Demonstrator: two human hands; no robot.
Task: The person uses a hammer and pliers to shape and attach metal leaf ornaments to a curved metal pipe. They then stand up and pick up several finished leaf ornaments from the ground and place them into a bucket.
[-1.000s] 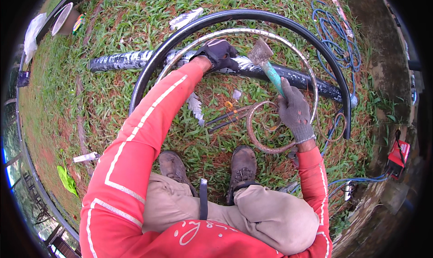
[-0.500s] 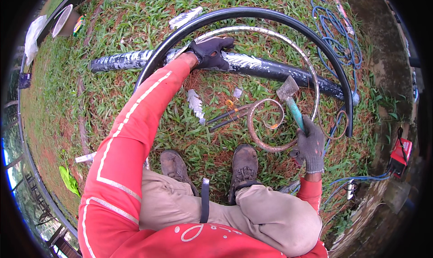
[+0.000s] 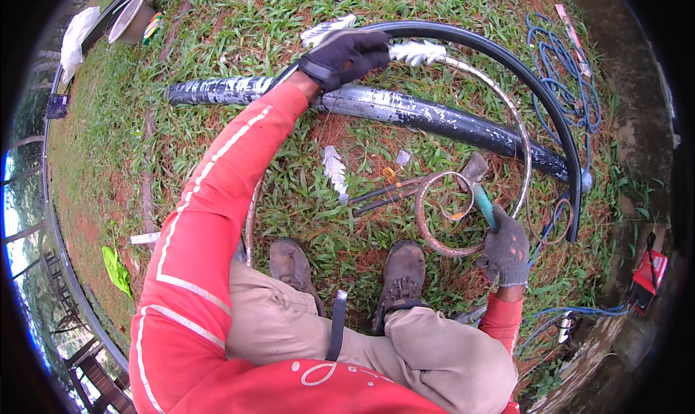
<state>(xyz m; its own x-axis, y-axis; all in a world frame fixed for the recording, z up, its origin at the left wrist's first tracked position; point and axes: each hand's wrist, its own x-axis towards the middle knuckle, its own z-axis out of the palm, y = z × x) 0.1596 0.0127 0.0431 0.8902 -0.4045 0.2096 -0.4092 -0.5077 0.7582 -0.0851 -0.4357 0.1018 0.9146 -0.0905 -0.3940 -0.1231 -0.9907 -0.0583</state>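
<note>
My left hand (image 3: 346, 58), in a dark glove, grips a silver leaf-shaped piece (image 3: 420, 52) whose toothed end sticks out past the fingertips. It hangs over the black curved bar and the far side of the paint-worn black pipe (image 3: 434, 113). My right hand (image 3: 505, 249), in a grey knitted glove, is closed round the teal handle of a hammer (image 3: 483, 204). The hammer's flat, worn metal head (image 3: 475, 168) hangs low beside a rusty scroll-shaped metal strip (image 3: 422, 218). Another silver leaf piece (image 3: 334, 172) lies on the grass near my boots.
A large black curved bar (image 3: 532, 74) and a thinner metal hoop (image 3: 523, 124) arch around the pipe. Tongs-like rods (image 3: 384, 197) lie in the grass. Blue hose (image 3: 572, 88) coils at far right, a red box (image 3: 650, 269) nearer. A bucket (image 3: 132, 19) stands far left.
My left hand has lifted off the pipe and moved away from me, taking the silver leaf piece with it. The hammer has come down lower and nearer to the scroll. The view has shifted slightly.
</note>
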